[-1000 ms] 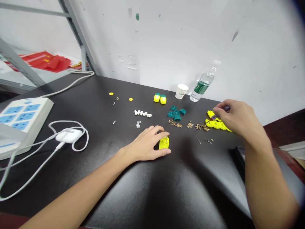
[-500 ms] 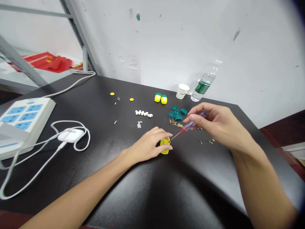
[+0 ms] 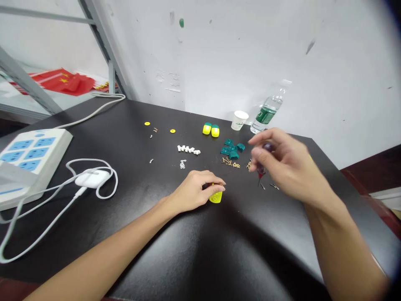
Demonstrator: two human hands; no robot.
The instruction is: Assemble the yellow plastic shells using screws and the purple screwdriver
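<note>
Thumb and fingers of my left hand grip a small yellow plastic housing on the black table. Part of the housing is hidden beneath those fingers. To the right, my right hand is raised above the table and closed round a screwdriver. Its red collar and thin shaft point downward, apart from the housing. Most of the handle is covered by the hand. Beyond the hands lie dark green plastic covers and brass-coloured pieces. Small metal pins lie near the screwdriver tip.
White parts, small clear pieces and two yellow-green pieces lie farther back. A paper cup and water bottle stand by the wall. On the left are a power strip and a white charger with cable.
My right hand has drawn the screwdriver away from the yellow housing to the right and tipped its shaft downward. My left hand stays on the housing, its fingers slightly shifted.
</note>
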